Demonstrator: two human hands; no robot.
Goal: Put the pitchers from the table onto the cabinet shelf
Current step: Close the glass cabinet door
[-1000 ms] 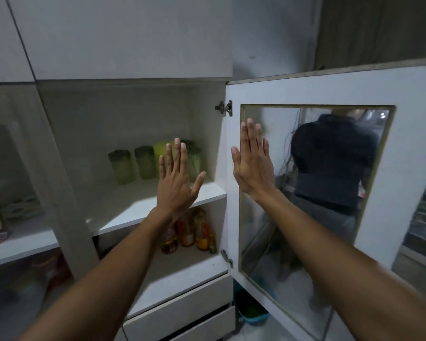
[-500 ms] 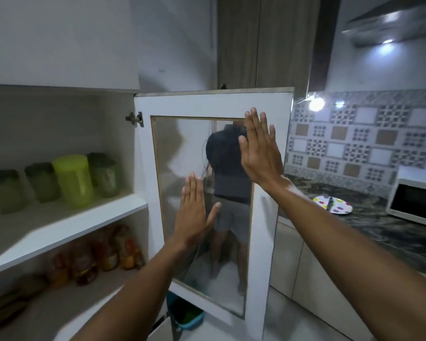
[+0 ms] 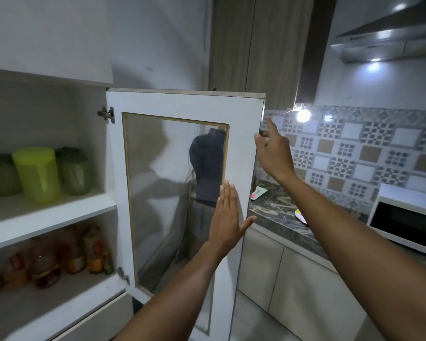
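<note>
A bright green pitcher (image 3: 36,174) stands on the upper cabinet shelf (image 3: 59,212) at the left, with darker green lidded pitchers (image 3: 73,172) beside and behind it. The glass-paned cabinet door (image 3: 239,143) stands open in the middle. My left hand (image 3: 228,219) is flat and open against the door's free edge, low down. My right hand (image 3: 272,151) curls around the door's outer edge higher up, fingers hooked on it. Neither hand holds a pitcher.
Bottles and jars (image 3: 59,257) fill the lower shelf. A marble counter (image 3: 278,217) runs to the right with a white microwave (image 3: 408,220) and a colourful plate (image 3: 300,215). A range hood (image 3: 389,38) hangs above. The door glass reflects a person.
The view has swung right, away from the shelf. My right hand moved from the glass to the door's outer edge and curled around it; my left hand shifted right to the door's edge.
</note>
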